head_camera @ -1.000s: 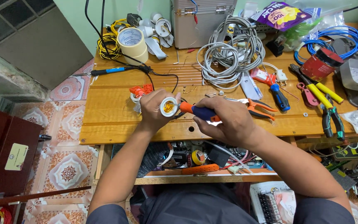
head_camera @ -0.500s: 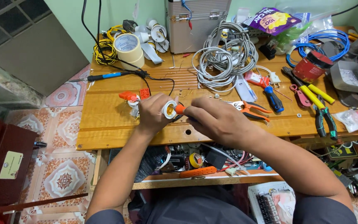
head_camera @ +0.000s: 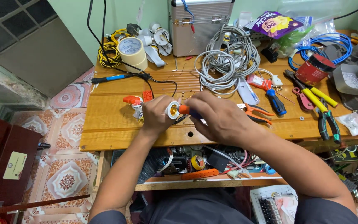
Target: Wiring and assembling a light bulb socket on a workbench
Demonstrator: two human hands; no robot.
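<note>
My left hand [head_camera: 156,116] grips a white lamp socket [head_camera: 173,110] with a brass inside, its mouth facing right. My right hand [head_camera: 220,118] holds a screwdriver with an orange and blue handle [head_camera: 185,110], its tip pushed into the socket's mouth. Both hands hover just above the front part of the wooden workbench [head_camera: 104,124]. An orange plastic part [head_camera: 131,100] lies on the bench just left of my left hand.
On the bench lie a coil of grey cable [head_camera: 224,62], a tape roll [head_camera: 131,49], a blue soldering iron [head_camera: 112,78], orange pliers [head_camera: 255,113], a blue screwdriver [head_camera: 275,101], yellow-handled pliers [head_camera: 311,97], a red can [head_camera: 315,69] and a metal case [head_camera: 199,25]. A lower shelf [head_camera: 204,182] holds clutter.
Both hands stay together on the socket and screwdriver. The screwdriver has gone deeper into the socket, with less handle showing. The camera shifted slightly.
</note>
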